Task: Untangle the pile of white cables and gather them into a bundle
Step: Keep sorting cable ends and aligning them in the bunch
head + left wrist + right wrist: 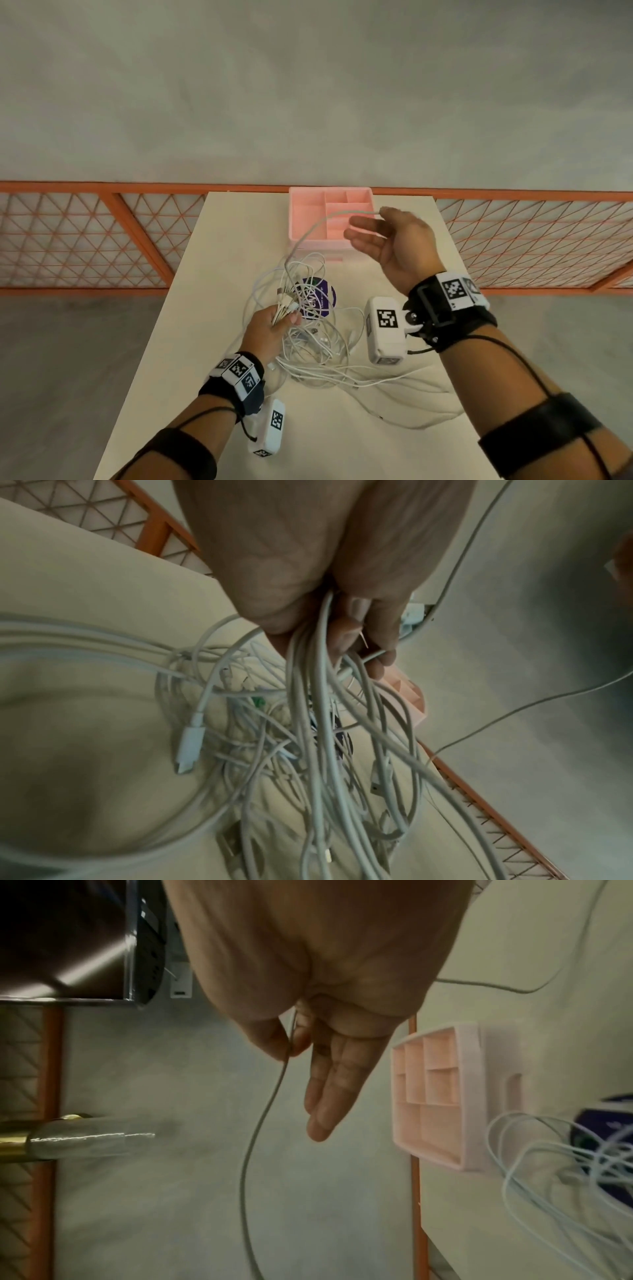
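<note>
White cables (310,337) lie in a loose tangle on the cream table (191,325), their loops spreading toward the person and outward from the left hand (270,329); that hand is curled round a sheaf of several strands, with a cluster of connector ends (286,306) standing out above its fingers (373,639); in the left wrist view the gripped strands hang down from the fist into the tangle, one white plug (188,746) dangling free beside them. Single cable (320,224) rises from the tangle in an arc to the right hand (394,243), held above the table and well apart from the left; there it is pinched between thumb (270,1039) and forefinger, the remaining fingers (329,1096) held straight and together. Beneath the arc, just beyond the tangle, stands a pink compartment tray (301,219) at the far edge of the table; a dark purple round object (320,299) lies partly under the loops, just beside the left-hand grip; an orange lattice railing (85,240) runs behind the table.
</note>
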